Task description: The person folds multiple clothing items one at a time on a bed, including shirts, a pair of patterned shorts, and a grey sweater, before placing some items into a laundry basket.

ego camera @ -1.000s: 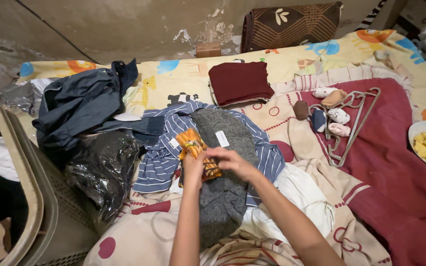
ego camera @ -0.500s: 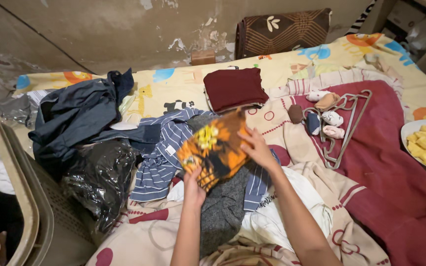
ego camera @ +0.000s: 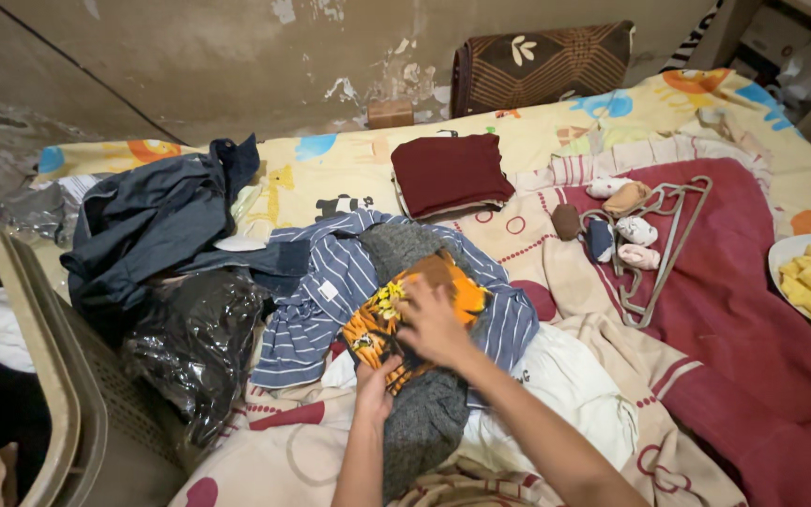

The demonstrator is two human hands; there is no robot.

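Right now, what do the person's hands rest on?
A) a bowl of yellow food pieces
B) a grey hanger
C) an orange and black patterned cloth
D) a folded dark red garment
C: both the left hand and the right hand press on the orange and black patterned cloth, which lies on a grey knit garment.

An orange cloth (ego camera: 415,314) is pinched at its near edge by the left hand (ego camera: 374,387) and pressed flat under the right hand (ego camera: 434,324). A grey garment (ego camera: 421,413) lies beneath the fingers, a striped shirt (ego camera: 330,291) beyond them.
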